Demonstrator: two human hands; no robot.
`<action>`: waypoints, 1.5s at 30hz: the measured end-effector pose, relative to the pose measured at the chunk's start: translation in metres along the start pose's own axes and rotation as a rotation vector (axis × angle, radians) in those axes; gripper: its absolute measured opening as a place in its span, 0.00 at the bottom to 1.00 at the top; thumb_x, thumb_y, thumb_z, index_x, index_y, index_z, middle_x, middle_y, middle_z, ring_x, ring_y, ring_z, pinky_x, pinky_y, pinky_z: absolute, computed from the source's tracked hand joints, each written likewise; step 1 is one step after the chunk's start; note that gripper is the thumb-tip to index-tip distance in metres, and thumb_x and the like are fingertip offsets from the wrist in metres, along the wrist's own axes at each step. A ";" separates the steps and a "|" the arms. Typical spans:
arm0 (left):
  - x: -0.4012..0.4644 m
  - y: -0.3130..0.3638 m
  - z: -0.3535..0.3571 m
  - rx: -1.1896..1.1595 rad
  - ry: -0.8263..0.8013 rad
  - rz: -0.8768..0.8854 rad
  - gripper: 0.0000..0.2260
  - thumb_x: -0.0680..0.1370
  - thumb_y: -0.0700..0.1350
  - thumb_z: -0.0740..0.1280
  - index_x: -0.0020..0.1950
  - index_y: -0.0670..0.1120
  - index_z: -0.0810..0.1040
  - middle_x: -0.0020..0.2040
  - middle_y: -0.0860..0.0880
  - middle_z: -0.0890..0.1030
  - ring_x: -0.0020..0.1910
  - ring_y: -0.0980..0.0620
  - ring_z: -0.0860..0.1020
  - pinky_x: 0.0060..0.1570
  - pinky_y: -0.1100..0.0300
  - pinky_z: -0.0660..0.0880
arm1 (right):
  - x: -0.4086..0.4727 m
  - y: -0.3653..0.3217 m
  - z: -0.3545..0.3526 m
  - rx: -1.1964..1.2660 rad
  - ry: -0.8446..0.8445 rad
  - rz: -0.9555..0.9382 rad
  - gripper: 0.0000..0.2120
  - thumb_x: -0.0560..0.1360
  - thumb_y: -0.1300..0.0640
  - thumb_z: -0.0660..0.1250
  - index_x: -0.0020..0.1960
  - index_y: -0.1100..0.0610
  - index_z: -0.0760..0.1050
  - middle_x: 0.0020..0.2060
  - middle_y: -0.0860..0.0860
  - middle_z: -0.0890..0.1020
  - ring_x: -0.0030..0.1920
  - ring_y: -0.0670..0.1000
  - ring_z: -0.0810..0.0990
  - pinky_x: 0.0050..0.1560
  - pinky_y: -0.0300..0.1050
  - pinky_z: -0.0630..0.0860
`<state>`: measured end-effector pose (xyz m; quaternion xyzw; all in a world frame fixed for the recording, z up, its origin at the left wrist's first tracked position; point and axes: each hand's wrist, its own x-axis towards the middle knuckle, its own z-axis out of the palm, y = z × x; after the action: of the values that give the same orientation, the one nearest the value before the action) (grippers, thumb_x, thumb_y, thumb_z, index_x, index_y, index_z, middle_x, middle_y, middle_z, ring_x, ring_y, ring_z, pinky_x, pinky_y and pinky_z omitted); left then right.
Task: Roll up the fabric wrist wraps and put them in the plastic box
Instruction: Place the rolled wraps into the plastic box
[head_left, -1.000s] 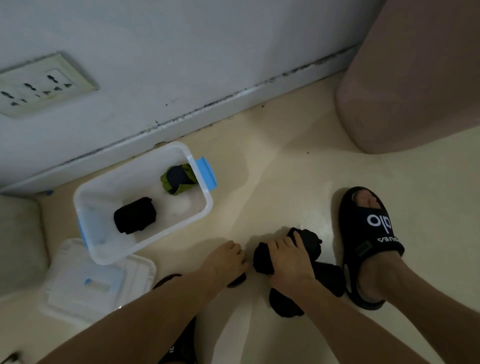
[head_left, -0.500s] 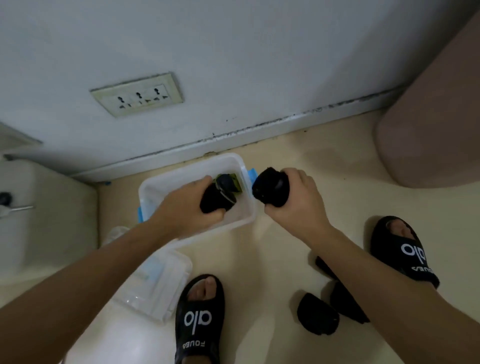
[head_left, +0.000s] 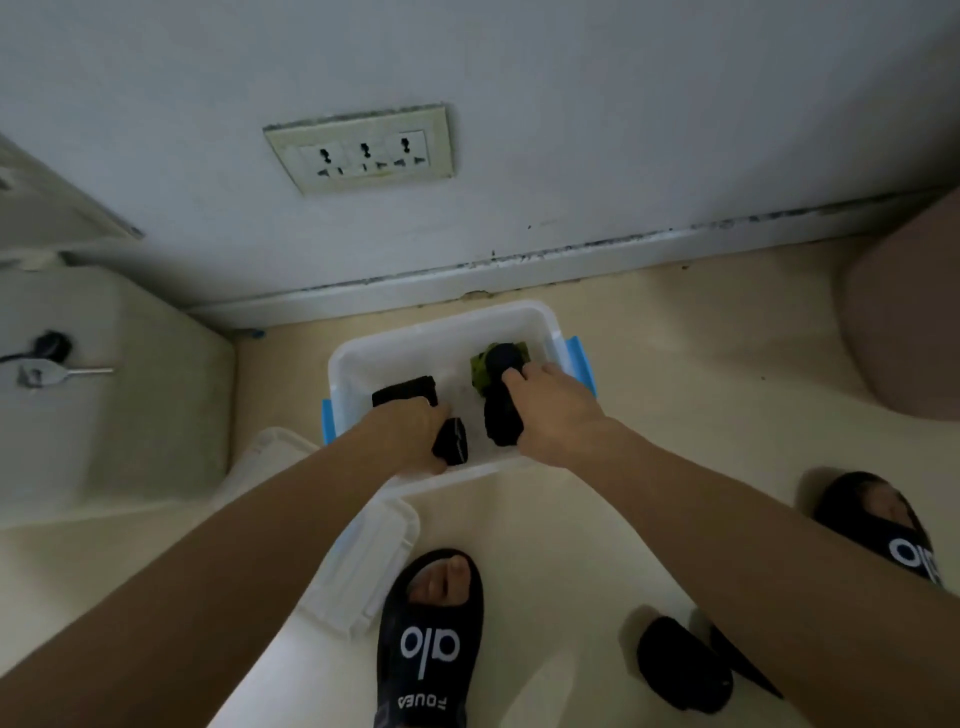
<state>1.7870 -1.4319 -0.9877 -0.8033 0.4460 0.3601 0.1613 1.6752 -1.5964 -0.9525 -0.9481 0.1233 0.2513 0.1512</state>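
**Two rolls going into the box; more wraps left on the floor**

Progress, from left to right. The plastic box (head_left: 545, 322) stands open on the floor against the skirting, its lid (head_left: 358, 561) lying off to the near left beside my left sandal (head_left: 428, 644). Inside the box, at the left, one black roll (head_left: 402, 391) already lies on the bottom. At the far right end lies a green-and-black roll (head_left: 491, 361). I judge those two as stowed.

My left hand (head_left: 400, 436) is inside the box at its near wall, grip closed round a small black rolled wrap (head_left: 451, 441); the roll protrudes from the right side of my fist, just beside the stowed black roll. My right hand (head_left: 550, 410) is also inside the box, grip closed round a larger black rolled wrap (head_left: 503, 415); this roll lies to the left of my palm, and my fingertips reach up against the green-and-black roll. Whether either held roll has touched the bottom I cannot tell.

Outstanding: neither held roll is let go yet. On the floor at the near right, well apart from the box and between my two feet, dark fabric (head_left: 683, 665) remains; I judge it to be further wraps, and whether they are rolled I cannot tell. The lid is not yet fitted.
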 end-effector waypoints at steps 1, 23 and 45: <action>0.000 0.003 0.003 0.075 0.056 -0.016 0.26 0.79 0.57 0.69 0.71 0.45 0.69 0.61 0.44 0.75 0.56 0.45 0.78 0.51 0.54 0.74 | 0.006 0.000 0.002 -0.034 -0.025 0.002 0.29 0.76 0.56 0.71 0.73 0.57 0.64 0.65 0.56 0.73 0.66 0.57 0.71 0.59 0.49 0.73; 0.004 0.038 -0.041 0.199 0.182 0.018 0.10 0.81 0.47 0.65 0.59 0.43 0.75 0.56 0.44 0.77 0.50 0.45 0.79 0.39 0.54 0.71 | -0.036 0.053 0.008 0.380 0.664 0.071 0.19 0.74 0.68 0.65 0.64 0.62 0.77 0.55 0.59 0.80 0.54 0.60 0.78 0.53 0.54 0.76; -0.018 0.331 0.119 0.371 -0.025 0.741 0.30 0.85 0.53 0.61 0.84 0.55 0.53 0.83 0.38 0.55 0.80 0.35 0.54 0.77 0.37 0.51 | -0.199 0.186 0.180 0.545 -0.012 0.622 0.33 0.79 0.51 0.68 0.79 0.54 0.58 0.68 0.56 0.71 0.65 0.59 0.73 0.63 0.55 0.75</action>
<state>1.4535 -1.5339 -1.0365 -0.5413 0.7603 0.3173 0.1682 1.3711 -1.6740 -1.0414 -0.7895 0.4649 0.2486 0.3142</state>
